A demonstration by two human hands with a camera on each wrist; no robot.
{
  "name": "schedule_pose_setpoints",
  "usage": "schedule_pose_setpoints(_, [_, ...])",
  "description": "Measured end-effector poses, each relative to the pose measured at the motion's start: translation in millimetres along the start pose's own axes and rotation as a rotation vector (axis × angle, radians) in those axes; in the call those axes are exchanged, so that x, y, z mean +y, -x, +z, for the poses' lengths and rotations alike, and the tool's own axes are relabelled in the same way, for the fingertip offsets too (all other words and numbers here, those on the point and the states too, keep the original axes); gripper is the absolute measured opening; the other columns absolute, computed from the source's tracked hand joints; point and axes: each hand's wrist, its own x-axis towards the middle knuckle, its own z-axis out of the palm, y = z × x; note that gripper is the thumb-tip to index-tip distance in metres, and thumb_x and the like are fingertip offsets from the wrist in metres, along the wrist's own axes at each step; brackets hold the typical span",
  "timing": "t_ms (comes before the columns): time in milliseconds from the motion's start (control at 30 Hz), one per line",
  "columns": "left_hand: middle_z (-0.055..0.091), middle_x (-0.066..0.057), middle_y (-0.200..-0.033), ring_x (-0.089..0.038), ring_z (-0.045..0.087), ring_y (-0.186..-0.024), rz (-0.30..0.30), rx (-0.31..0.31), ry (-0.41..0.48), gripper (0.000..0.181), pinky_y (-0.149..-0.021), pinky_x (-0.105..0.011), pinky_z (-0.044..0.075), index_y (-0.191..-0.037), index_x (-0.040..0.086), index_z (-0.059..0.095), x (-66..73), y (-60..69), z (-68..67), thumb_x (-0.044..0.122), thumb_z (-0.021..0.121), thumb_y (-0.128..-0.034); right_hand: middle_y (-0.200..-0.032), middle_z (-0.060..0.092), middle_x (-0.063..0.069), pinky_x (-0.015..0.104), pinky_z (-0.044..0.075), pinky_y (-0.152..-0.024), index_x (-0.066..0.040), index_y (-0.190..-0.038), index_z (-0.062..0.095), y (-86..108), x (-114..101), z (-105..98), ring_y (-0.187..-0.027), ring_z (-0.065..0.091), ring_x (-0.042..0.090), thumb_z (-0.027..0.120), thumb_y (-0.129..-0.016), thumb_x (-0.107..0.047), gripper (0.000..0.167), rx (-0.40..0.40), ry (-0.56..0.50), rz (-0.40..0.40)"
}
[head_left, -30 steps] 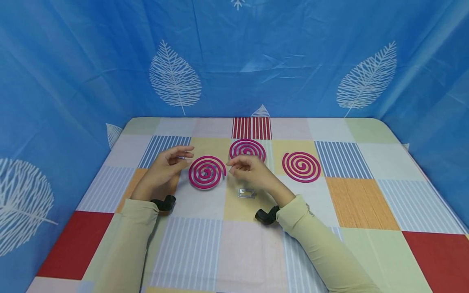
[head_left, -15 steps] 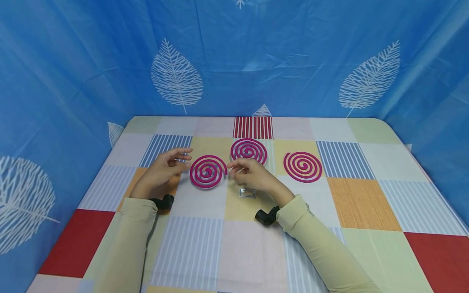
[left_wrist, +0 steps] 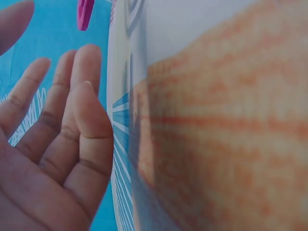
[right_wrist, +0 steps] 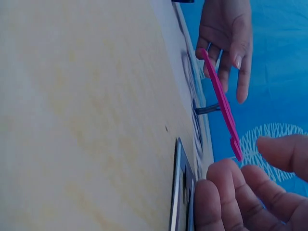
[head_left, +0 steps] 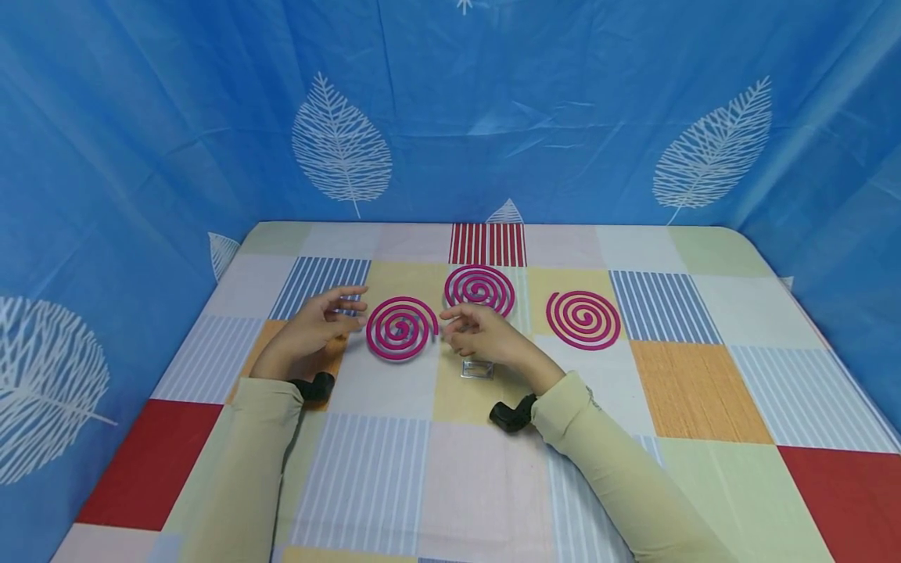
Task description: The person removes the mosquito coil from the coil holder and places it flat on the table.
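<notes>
A magenta mosquito coil (head_left: 386,329) lies level between my two hands. Edge-on in the right wrist view, this coil (right_wrist: 222,98) is raised above the cloth on a thin metal stand (right_wrist: 208,109). To its left, my left hand (head_left: 314,320) has loosely spread fingers and holds nothing. My right hand (head_left: 486,336) is beside the coil's outer end, fingers loosely bent, with a small gap visible in the right wrist view. Below the right hand lies a flat metal coil stand (head_left: 477,370). A second mosquito coil (head_left: 486,274) is partly covered by the right hand.
A third mosquito coil (head_left: 583,320) lies to the right on the patchwork tablecloth (head_left: 493,485). Blue curtains (head_left: 521,117) with white leaf prints enclose the table's back and sides. A black wrist camera (head_left: 514,414) sits on the right wrist, near the cloth.
Both hands have drawn back slightly from the raised coil's edges. The coils and the flat stand stay put; the head view has shifted a little.
</notes>
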Motion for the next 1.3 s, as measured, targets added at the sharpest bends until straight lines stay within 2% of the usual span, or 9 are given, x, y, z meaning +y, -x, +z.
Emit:
schedule_pose_setpoints(333, [0.054,-0.027,-0.154,-0.033,0.054,-0.12,-0.094,-0.069,-0.008,0.07,-0.086,-0.034,0.05,-0.168,0.006,0.036,-0.9,-0.8,1.7,0.017,0.068,-0.1068,-0.111,0.074,0.018,0.024,0.054,-0.069,0.009,-0.146,0.057,-6.6,-7.6,3.6,-0.08,0.063,0.015,0.063,-0.103,0.0,0.044,0.004,0.026,0.088])
schedule_pose_setpoints(433, [0.056,-0.027,-0.149,-0.032,0.055,-0.115,-0.106,-0.084,-0.034,0.07,-0.085,-0.034,0.051,-0.167,0.006,0.037,-0.7,-1.6,1.9,0.018,0.07,-0.1062,-0.11,0.076,0.018,0.023,0.053,-0.066,0.008,-0.146,0.057,-9.0,-9.2,5.0,-0.077,0.063,0.015,0.063,-0.103,-0.001,0.044,0.007,0.039,0.105])
schedule_pose_setpoints(567, [0.061,-0.025,-0.136,-0.03,0.059,-0.109,-0.099,-0.098,-0.096,0.07,-0.085,-0.034,0.052,-0.165,0.004,0.039,-0.5,-2.7,2.6,0.02,0.072,-0.1056,-0.111,0.077,0.017,0.022,0.053,-0.064,0.005,-0.147,0.058,-12.1,-9.2,6.2,-0.077,0.066,0.015,0.063,-0.102,-0.001,0.045,0.022,0.034,0.138])
schedule_pose_setpoints(700, [0.065,-0.018,-0.122,-0.025,0.058,-0.102,-0.107,-0.126,-0.059,0.071,-0.081,-0.033,0.048,-0.166,0.004,0.038,-1.1,-2.4,3.7,0.018,0.072,-0.1051,-0.111,0.078,0.017,0.023,0.053,-0.063,0.004,-0.147,0.058,-14.7,-8.7,6.9,-0.076,0.066,0.015,0.063,-0.102,-0.001,0.045,0.031,0.017,0.151])
schedule_pose_setpoints(867, [0.069,-0.012,-0.109,-0.02,0.056,-0.092,-0.068,-0.145,-0.028,0.07,-0.072,-0.031,0.042,-0.165,0.0,0.038,-1.8,-2.5,3.8,0.013,0.072,-0.1051,-0.104,0.08,0.015,0.023,0.052,-0.061,0.006,-0.145,0.058,-17.0,-8.4,8.3,-0.071,0.065,0.014,0.065,-0.105,-0.003,0.042,0.031,0.005,0.136])
schedule_pose_setpoints(1067, [0.072,-0.012,-0.107,-0.02,0.057,-0.089,-0.053,-0.134,-0.03,0.063,-0.07,-0.03,0.041,-0.163,0.0,0.043,-2.2,-2.9,4.4,0.008,0.069,-0.1059,-0.097,0.08,0.012,0.024,0.053,-0.06,0.004,-0.143,0.061,-17.9,-9.7,9.0,-0.068,0.065,0.014,0.066,-0.105,-0.004,0.039,0.046,0.0,0.145])
schedule_pose_setpoints(1300, [0.072,-0.011,-0.107,-0.022,0.058,-0.088,-0.043,-0.13,-0.03,0.061,-0.07,-0.029,0.044,-0.162,0.0,0.044,-1.6,-4.3,4.0,0.006,0.067,-0.1059,-0.097,0.08,0.013,0.025,0.054,-0.061,0.004,-0.142,0.061,-18.7,-9.4,8.2,-0.067,0.068,0.013,0.066,-0.105,-0.005,0.038,0.052,0.004,0.15])
